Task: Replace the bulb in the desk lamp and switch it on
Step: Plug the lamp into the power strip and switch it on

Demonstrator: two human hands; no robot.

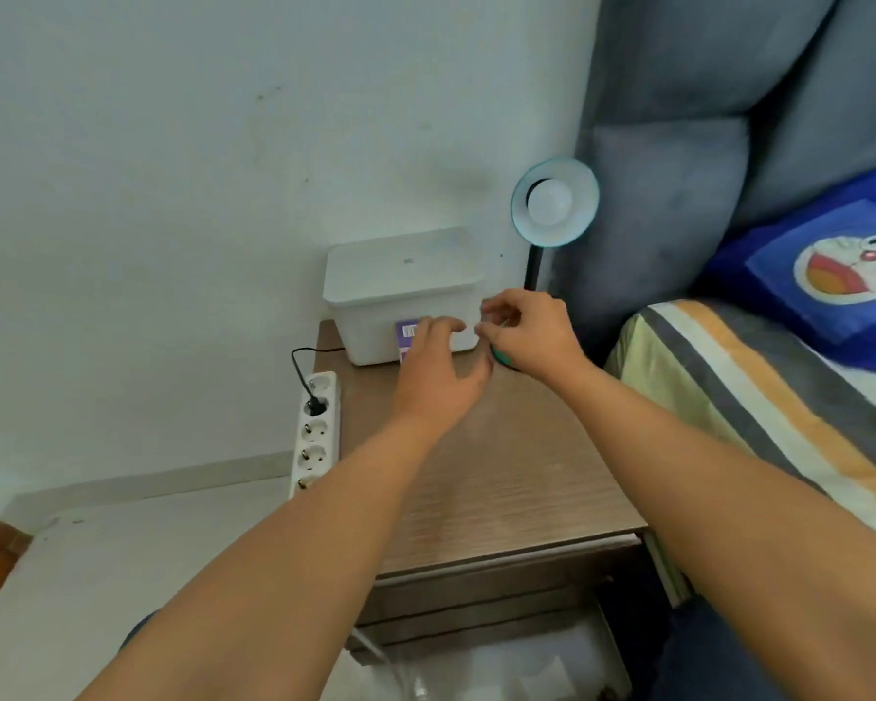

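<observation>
Outstretched over a wooden counter [501,473], both of a person's bare forearms reach toward a white lidded box [403,296] at the counter's far edge against the wall. The left hand [438,371] hovers palm-down just in front of the box, fingers loosely spread and holding nothing, partly covering a purple label [406,330] on the box's front. The right hand [532,336], at the box's right front corner, has thumb and fingers pinched close together; whether anything lies between them is hard to make out. Beneath that hand a sliver of the desk lamp's green base [501,357] shows, the rest hidden. The lamp's black stem [533,268] rises right of the box to a round teal shade [555,202], tilted toward the camera with a white bulb [549,202] seated in it, unlit. Left of the box, a black cable [299,366] runs to a white power strip [314,432] standing along the counter's left side. Between the hands and the near edge the counter top lies bare. A bed [754,397] with striped bedding presses close on the right of the box.
</observation>
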